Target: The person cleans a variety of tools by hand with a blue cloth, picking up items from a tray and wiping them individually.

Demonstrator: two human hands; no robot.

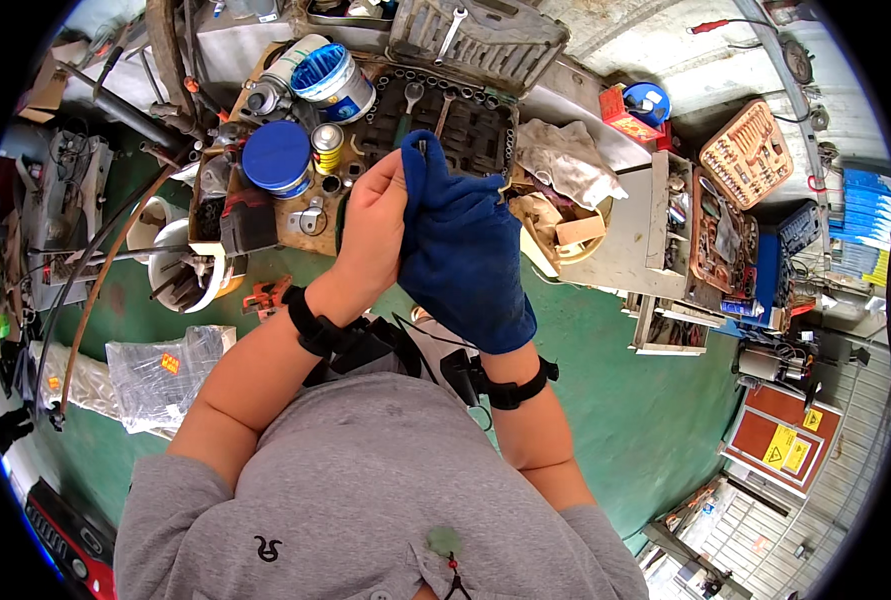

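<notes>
My left hand [374, 225] is raised before my body, its fingers and thumb closed on the left edge of a dark blue cloth [460, 247]. A small metal-looking tip shows near the top of the cloth; what it belongs to is hidden. The cloth covers my right hand down to the wrist [507, 363], so its fingers are out of sight. Just beyond, a socket set case [460, 146] lies open on the bench. Inside it are a ratchet with a green handle [404, 124] and sockets along the edges. A combination wrench [453, 36] rests on the case's lid [490, 34].
A paint-stained bucket [351, 97], a blue-lidded tub [276, 159] and a spray can [327, 142] crowd the bench's left side. Below stands a white bucket of metal parts [182, 289]. At right are a metal cabinet [610, 225] with open drawers and another tool case [749, 154].
</notes>
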